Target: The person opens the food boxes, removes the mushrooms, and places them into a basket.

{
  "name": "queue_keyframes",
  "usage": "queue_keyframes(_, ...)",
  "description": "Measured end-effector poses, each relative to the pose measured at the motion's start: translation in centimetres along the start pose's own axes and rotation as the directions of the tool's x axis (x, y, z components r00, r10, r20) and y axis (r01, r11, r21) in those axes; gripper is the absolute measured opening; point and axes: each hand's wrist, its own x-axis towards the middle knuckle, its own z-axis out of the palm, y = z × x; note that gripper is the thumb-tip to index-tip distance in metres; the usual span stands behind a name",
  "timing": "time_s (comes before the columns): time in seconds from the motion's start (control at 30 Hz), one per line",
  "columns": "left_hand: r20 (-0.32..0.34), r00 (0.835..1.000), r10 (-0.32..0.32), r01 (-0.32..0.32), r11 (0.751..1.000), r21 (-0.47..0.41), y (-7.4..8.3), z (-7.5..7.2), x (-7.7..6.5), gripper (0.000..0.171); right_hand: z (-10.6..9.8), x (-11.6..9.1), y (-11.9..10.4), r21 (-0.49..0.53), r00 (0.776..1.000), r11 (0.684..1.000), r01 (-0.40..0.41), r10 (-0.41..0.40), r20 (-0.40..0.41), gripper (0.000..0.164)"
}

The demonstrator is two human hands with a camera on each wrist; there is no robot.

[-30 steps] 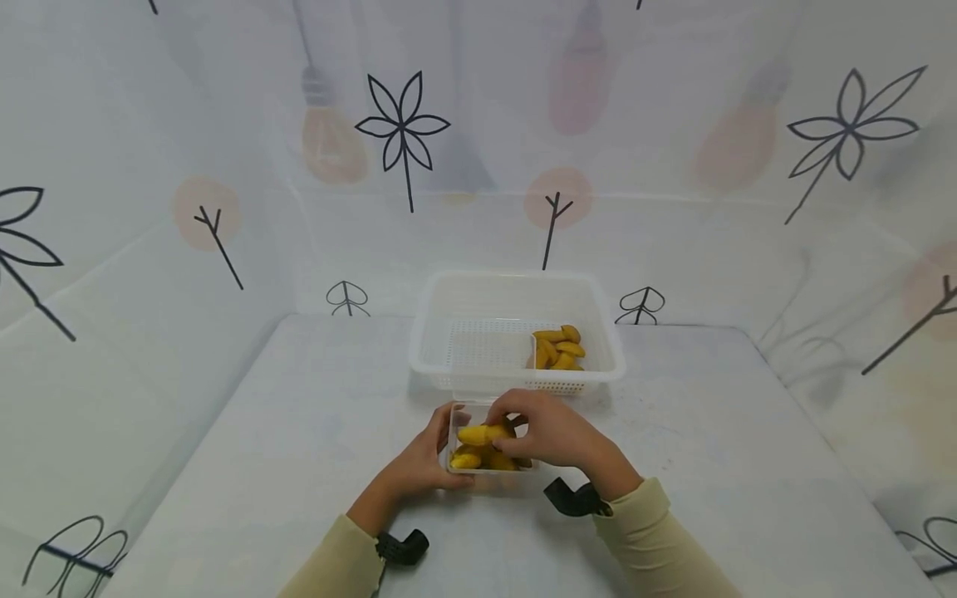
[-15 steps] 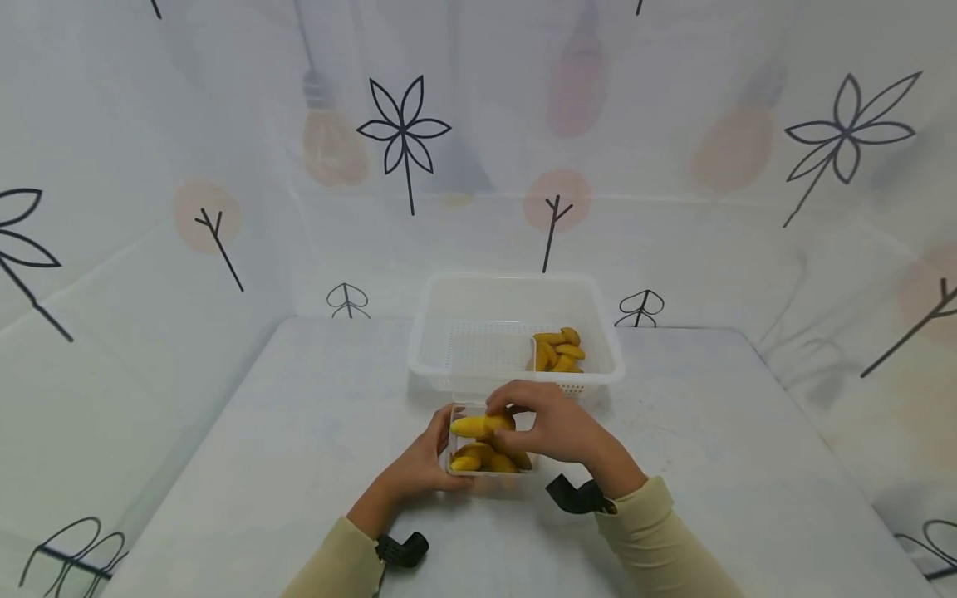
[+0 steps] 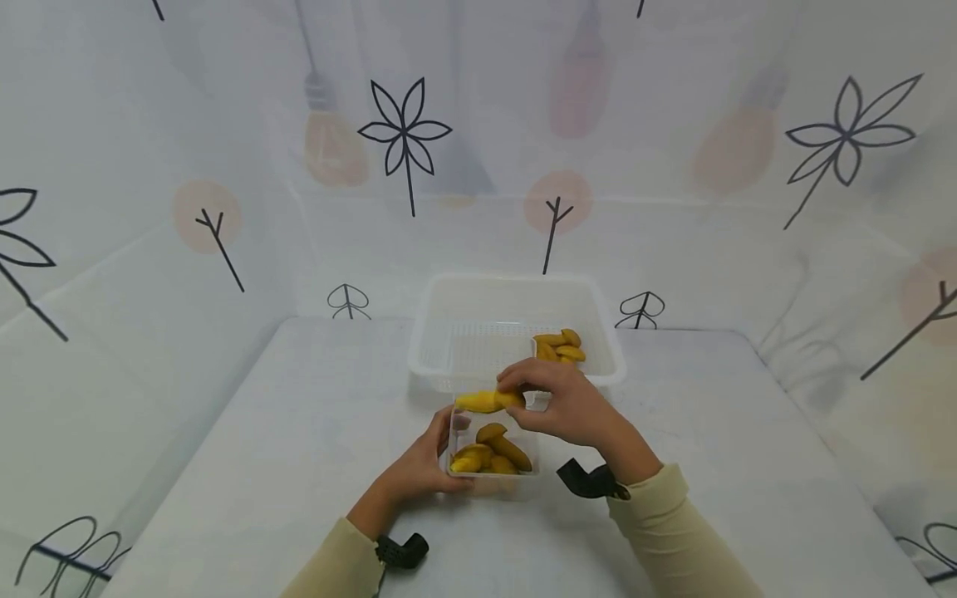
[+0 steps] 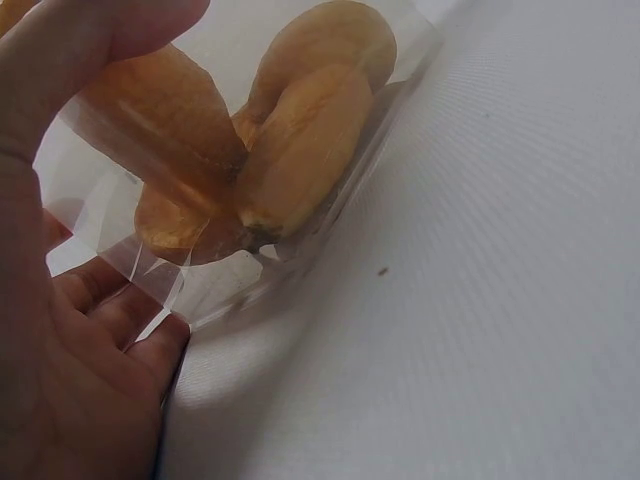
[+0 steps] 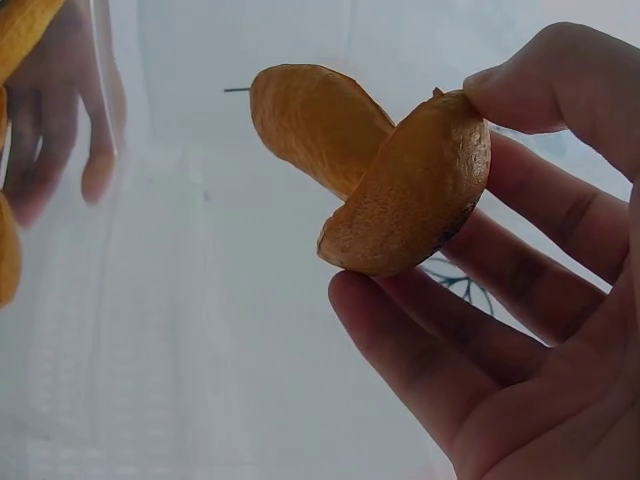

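Observation:
My left hand (image 3: 422, 461) holds a clear plastic box (image 3: 536, 444) by its left side, thumb along the near edge. Several yellow mushrooms (image 3: 512, 453) lie in the box's near part; the left wrist view shows mushrooms (image 4: 305, 150) through its clear wall (image 4: 215, 290). Above the box's far edge, my right hand (image 3: 564, 407) pinches one yellow mushroom (image 3: 478, 403) by its cap. In the right wrist view, thumb and fingertips of the right hand (image 5: 560, 290) sit on the rounded cap (image 5: 420, 190), and the stem (image 5: 310, 125) points away from the palm.
Behind the box, a white perforated basket (image 3: 424, 340) stands on the white table (image 3: 336, 390). More yellow mushrooms (image 3: 571, 352) lie in its right part, beside an upright clear edge. A patterned white sheet (image 3: 478, 241) rises behind and at the sides.
My right hand has raised the mushroom out of the box and moved it away from me, over the far edge. The left hand and the box have stayed in place.

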Motion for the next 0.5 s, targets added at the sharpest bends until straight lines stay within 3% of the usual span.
queue_keyframes(0.33,0.013,0.999,-0.031,0.031,1.0,0.002,0.2,0.0,0.1,0.106,-2.0,0.6,0.1,-0.003,0.997,0.999,0.042,-0.042,-0.069,0.029)
queue_keyframes(0.5,0.032,0.999,-0.038,0.038,0.999,0.002,2.1,-0.2,-0.3,0.107,-2.9,0.9,0.0,-0.022,0.993,0.999,0.04,-0.042,-0.114,0.029)
